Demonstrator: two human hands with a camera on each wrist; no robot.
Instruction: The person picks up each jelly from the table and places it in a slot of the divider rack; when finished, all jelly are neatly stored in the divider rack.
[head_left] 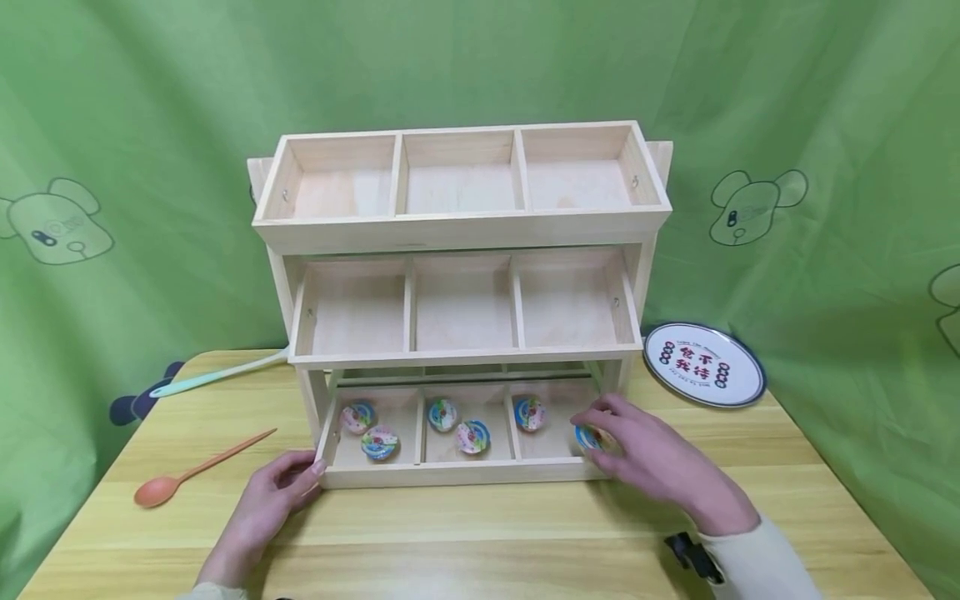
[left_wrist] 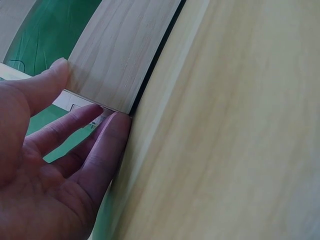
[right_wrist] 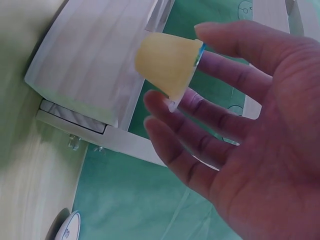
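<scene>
My right hand (head_left: pixel 656 458) pinches a jelly cup (right_wrist: pixel 167 62) by its lidded end, above the right front corner of the bottom tray (head_left: pixel 465 475). Pale yellow shows through the cup's clear side. At the left end of that tray, my left hand (head_left: pixel 270 504) grips the front corner, thumb at its upper edge and fingers at the side and lower edge. Several lidded jelly cups lie in the tray: two in the left compartment, two in the middle, and one jelly cup (head_left: pixel 529 413) in the right. The tray belongs to a three-tier wooden rack (head_left: pixel 461 236).
Left of the rack lie an orange spoon (head_left: pixel 156 492) and a pale green utensil handle (head_left: pixel 217 374). A white plate (head_left: pixel 705 365) with a blue rim and red characters leans at the right. Green curtain (head_left: pixel 465 67) hangs behind the wooden table (head_left: pixel 420 542).
</scene>
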